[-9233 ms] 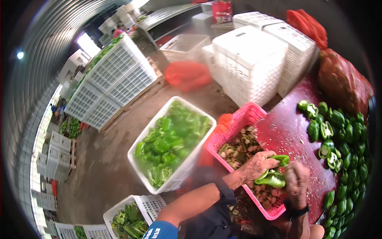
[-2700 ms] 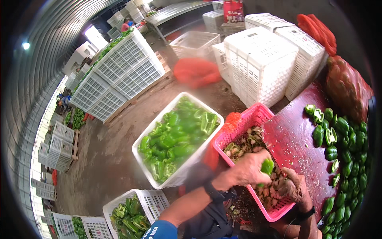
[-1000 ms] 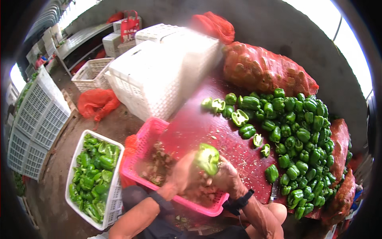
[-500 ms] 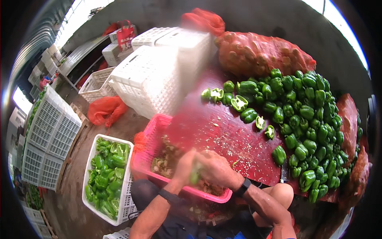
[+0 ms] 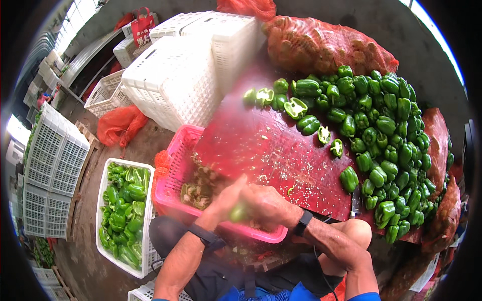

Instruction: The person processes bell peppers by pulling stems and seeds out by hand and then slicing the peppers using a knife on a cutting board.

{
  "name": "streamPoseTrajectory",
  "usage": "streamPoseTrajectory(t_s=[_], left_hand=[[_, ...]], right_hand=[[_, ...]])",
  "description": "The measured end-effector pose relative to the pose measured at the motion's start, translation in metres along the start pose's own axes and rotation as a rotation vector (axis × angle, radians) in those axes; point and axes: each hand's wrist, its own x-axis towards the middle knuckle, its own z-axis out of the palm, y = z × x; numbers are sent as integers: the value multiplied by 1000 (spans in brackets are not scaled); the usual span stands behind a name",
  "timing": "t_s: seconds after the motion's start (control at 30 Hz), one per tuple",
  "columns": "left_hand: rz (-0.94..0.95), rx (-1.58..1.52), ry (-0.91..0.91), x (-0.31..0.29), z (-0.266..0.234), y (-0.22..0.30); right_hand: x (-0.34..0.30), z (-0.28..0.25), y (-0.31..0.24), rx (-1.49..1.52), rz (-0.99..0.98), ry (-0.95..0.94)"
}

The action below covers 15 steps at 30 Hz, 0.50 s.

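My left hand [image 5: 224, 201] and my right hand [image 5: 271, 204] meet above the pink basket [image 5: 173, 203], fingers closed around a green bell pepper [image 5: 240, 212]. Motion blur smears the pepper, so I cannot tell whether it is whole or cut. Brownish pepper cores and scraps [image 5: 197, 195] lie in the basket. Beyond my hands is the red tabletop [image 5: 296, 173], sprinkled with pale seeds. Cut pepper halves [image 5: 295, 108] rest cut side up near its far side. A large heap of whole green peppers [image 5: 386, 135] covers the right side.
A knife [image 5: 355, 203] lies at the table's near edge, by my right knee. To the left, a white crate [image 5: 102, 220] holds cut green peppers. White crates [image 5: 170, 75] stand stacked beyond the basket. A filled red mesh sack [image 5: 326, 47] lies at the back; a red net [image 5: 120, 124] is on the floor.
My view has shifted slightly, so the surroundings sit higher and further left. Both hands stay together over the basket, still on the pepper. The heap and cut halves look the same.
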Motion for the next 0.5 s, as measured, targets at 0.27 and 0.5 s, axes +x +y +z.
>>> streamPoseTrajectory(t_s=[0.27,0.5], left_hand=[[90,36,43,-17,4,4],[242,-41,-168,-19,-7,15]], right_hand=[[1,7,-1,-54,64,24],[15,-4,-12,202,178,273]])
